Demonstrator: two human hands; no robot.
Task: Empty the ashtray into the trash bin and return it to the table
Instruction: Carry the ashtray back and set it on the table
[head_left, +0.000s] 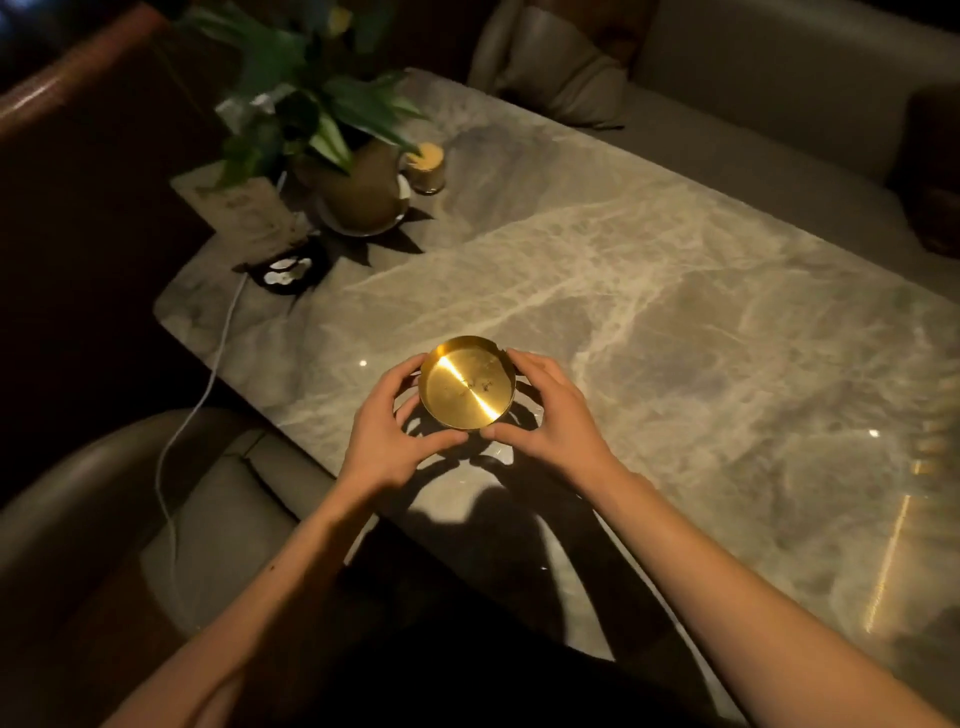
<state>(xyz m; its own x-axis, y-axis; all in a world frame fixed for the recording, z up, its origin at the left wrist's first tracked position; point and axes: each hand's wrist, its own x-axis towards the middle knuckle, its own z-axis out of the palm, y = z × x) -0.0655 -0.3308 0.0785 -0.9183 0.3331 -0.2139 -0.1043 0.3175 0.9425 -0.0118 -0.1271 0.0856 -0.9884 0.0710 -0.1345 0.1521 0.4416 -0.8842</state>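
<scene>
A round gold metal ashtray (466, 383) is over the near left part of the marble table (675, 322), and it casts a shadow just beneath it. Its shiny inside shows only a few dark specks. My left hand (387, 422) cups its left side, thumb under the near rim. On the other side my right hand (543, 410) holds the right rim, its thumb meeting the near edge. I cannot tell if the ashtray touches the tabletop. No trash bin is in view.
A potted plant (343, 156) stands at the table's far left corner, with a small lit candle jar (426, 167) beside it, a card stand (248, 208) and a black holder (288, 270). A white cable (208, 374) hangs off the left edge. Padded seats surround the table.
</scene>
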